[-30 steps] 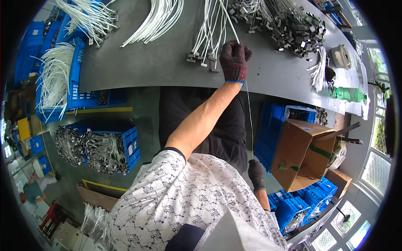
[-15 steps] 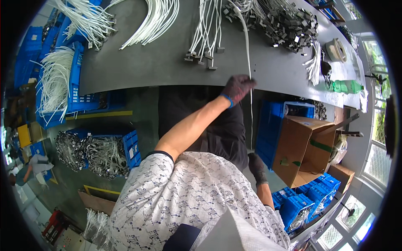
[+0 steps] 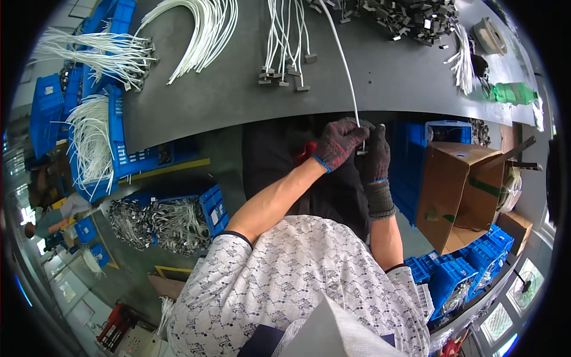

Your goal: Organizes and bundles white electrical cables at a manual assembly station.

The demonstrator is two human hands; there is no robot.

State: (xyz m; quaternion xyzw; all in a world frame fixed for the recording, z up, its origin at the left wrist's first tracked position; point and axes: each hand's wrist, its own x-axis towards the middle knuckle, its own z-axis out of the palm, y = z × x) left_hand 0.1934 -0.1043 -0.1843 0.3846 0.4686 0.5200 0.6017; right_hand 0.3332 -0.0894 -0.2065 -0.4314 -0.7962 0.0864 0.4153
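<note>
A white cable (image 3: 344,56) runs from the far part of the table down over its near edge to my hands. My left hand (image 3: 338,144), in a dark glove with red tones and a blue cuff edge, is closed around the cable. A small pale end piece (image 3: 361,152) shows just below its fingertips. My right hand (image 3: 376,156), in a dark grey glove, is right beside it, fingers together and pointing up. What lies inside the right fingers is hidden. Several white cables with grey connectors (image 3: 282,77) lie on the table ahead of my left hand.
The grey table (image 3: 238,104) also bears a cable bundle (image 3: 208,35), a heap of dark connectors (image 3: 416,21), a tape roll (image 3: 491,37) and a green bottle (image 3: 515,93). Blue crates (image 3: 213,208) flank me; a cardboard box (image 3: 443,199) is at right.
My right hand has come up from low beside my leg to meet my left hand at the cable. The left hand stays on the cable. The whole view has shifted slightly.
</note>
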